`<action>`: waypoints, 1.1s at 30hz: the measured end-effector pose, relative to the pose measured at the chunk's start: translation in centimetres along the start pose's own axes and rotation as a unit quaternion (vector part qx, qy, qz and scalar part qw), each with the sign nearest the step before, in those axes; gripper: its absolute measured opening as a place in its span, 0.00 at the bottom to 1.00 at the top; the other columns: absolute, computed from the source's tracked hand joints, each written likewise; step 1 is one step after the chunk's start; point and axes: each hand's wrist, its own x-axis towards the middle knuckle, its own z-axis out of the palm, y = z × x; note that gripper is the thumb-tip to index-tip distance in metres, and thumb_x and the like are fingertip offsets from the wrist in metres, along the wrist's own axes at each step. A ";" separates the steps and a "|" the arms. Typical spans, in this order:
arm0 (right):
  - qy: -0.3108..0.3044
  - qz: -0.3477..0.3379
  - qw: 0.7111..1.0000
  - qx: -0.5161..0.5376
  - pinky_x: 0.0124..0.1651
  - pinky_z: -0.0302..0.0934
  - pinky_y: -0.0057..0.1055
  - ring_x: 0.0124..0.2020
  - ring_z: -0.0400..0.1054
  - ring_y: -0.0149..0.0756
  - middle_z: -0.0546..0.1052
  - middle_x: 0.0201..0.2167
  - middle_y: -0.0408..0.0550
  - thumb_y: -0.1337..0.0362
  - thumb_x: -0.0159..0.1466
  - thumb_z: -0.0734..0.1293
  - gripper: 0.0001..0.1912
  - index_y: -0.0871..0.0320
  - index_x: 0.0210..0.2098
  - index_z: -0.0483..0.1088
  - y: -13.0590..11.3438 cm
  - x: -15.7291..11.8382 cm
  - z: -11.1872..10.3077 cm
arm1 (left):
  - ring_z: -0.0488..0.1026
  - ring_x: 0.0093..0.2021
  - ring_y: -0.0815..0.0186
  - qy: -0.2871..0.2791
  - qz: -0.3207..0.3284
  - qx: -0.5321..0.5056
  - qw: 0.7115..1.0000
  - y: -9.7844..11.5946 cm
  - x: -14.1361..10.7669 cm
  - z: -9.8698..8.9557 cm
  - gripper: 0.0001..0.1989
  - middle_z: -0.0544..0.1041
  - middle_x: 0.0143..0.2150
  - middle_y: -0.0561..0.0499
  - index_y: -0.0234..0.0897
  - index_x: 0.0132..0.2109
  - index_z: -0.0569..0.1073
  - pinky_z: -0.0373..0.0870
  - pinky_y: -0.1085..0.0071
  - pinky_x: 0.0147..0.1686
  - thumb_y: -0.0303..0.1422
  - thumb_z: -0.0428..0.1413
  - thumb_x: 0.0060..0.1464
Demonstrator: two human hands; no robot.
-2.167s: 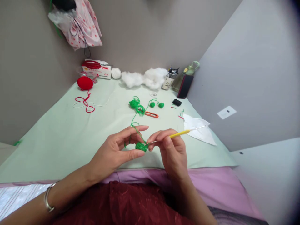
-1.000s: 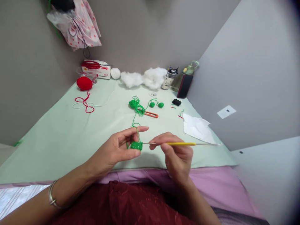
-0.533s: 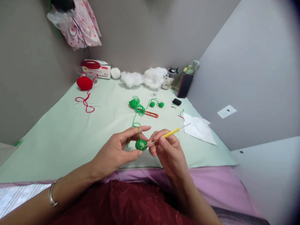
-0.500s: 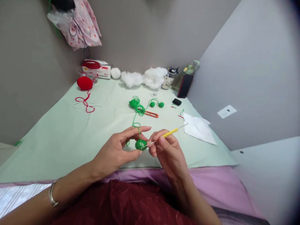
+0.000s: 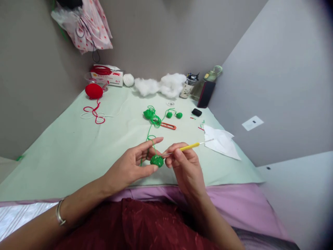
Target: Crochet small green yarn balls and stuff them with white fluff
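Between thumb and fingers, my left hand [image 5: 132,163] grips a small green crocheted ball [image 5: 156,161] just above the table's near edge. Green yarn [image 5: 148,132] runs from the ball over my raised left index finger to a tangled green yarn ball [image 5: 148,114] farther back. In my right hand [image 5: 186,166] is a crochet hook [image 5: 189,147] with a yellow handle, pinched by thumb and fingers. Its thin metal end reaches the top of the crocheted piece; whether the tip is inside a stitch I cannot tell.
Behind my hands lie an orange cutter [image 5: 168,125] and two small green balls [image 5: 179,115]. White stuffing [image 5: 171,85] and a pen cup [image 5: 187,87] stand along the wall. Red yarn [image 5: 94,91] sits at left, a white paper [image 5: 221,140] at right.
The hook's metal end has moved up from the ball's lower front to its top, and the hook lies flatter. The ball has turned slightly in my left hand.
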 end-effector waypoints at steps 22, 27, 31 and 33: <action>-0.107 -0.195 0.941 -0.256 0.49 0.69 0.42 0.45 0.75 0.41 0.83 0.40 0.48 0.64 0.70 0.68 0.09 0.47 0.44 0.82 -0.6 -1.0 -0.6 | 0.69 0.46 0.62 0.045 0.040 0.067 0.996 0.3 0.1 0.0 0.38 0.72 0.38 0.54 0.47 0.66 0.71 0.64 0.61 0.59 0.34 0.71 0.48; -0.143 -0.204 0.926 -0.285 0.49 0.71 0.43 0.45 0.76 0.41 0.82 0.42 0.48 0.68 0.68 0.69 0.13 0.45 0.48 0.80 -0.8 -0.9 -0.9 | 0.69 0.43 0.64 0.059 0.040 0.055 0.996 0.6 -0.2 0.5 0.43 0.69 0.36 0.56 0.44 0.70 0.65 0.66 0.62 0.57 0.32 0.70 0.48; -0.133 -0.215 0.923 -0.290 0.47 0.71 0.41 0.43 0.76 0.40 0.83 0.40 0.47 0.70 0.68 0.69 0.14 0.46 0.46 0.81 -0.7 -0.8 -0.9 | 0.71 0.44 0.63 0.047 0.031 0.012 0.998 0.3 0.0 0.5 0.45 0.69 0.38 0.55 0.46 0.70 0.65 0.68 0.63 0.53 0.32 0.71 0.46; -0.115 -0.214 0.932 -0.270 0.45 0.71 0.39 0.42 0.76 0.39 0.83 0.39 0.47 0.71 0.68 0.69 0.14 0.46 0.45 0.82 -0.7 -0.8 -0.7 | 0.72 0.44 0.63 0.034 0.008 -0.027 0.999 0.2 0.0 0.3 0.45 0.70 0.41 0.54 0.47 0.69 0.66 0.70 0.64 0.49 0.31 0.72 0.45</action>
